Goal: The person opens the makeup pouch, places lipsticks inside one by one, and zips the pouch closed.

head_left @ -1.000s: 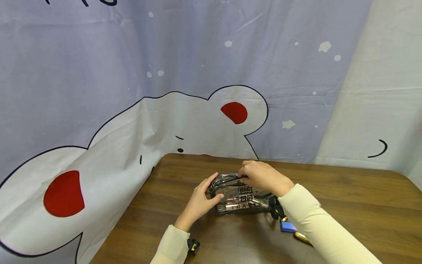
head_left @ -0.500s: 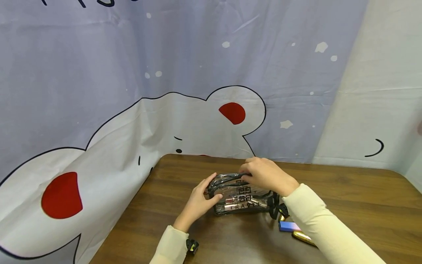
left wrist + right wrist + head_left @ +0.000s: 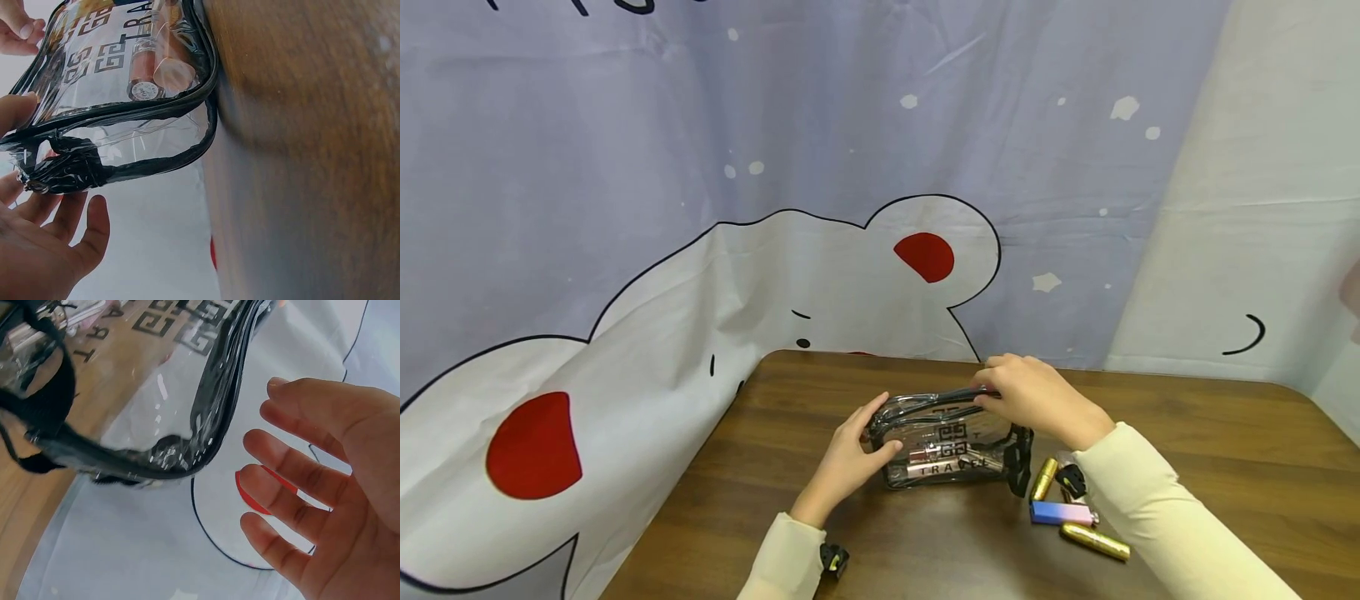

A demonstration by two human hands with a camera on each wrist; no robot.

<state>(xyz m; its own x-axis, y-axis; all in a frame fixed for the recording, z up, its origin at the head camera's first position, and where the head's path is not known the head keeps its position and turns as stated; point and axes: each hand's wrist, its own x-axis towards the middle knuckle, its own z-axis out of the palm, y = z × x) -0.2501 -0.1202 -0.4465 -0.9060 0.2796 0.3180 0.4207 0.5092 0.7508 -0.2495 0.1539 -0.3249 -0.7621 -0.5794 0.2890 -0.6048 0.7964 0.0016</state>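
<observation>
A clear cosmetic pouch with black trim and printed lettering stands upright on the wooden table, with several lip gloss tubes visible inside. My left hand grips its left end, thumb on the front and fingers around the end; in the left wrist view some fingertips stand free. Over the pouch's top right edge is my right hand. From the right wrist, that hand's fingers look loosely extended and apart from the pouch, thumb near the index finger. Nothing shows between them.
Right of the pouch lie a gold tube, a blue-and-pink stick and another gold tube. A black strap loop hangs at the pouch's right end. A printed cloth hangs behind the table.
My right hand has moved right along the pouch's top edge. The tubes beside the pouch now show more fully from behind the right sleeve. My left hand keeps its grip.
</observation>
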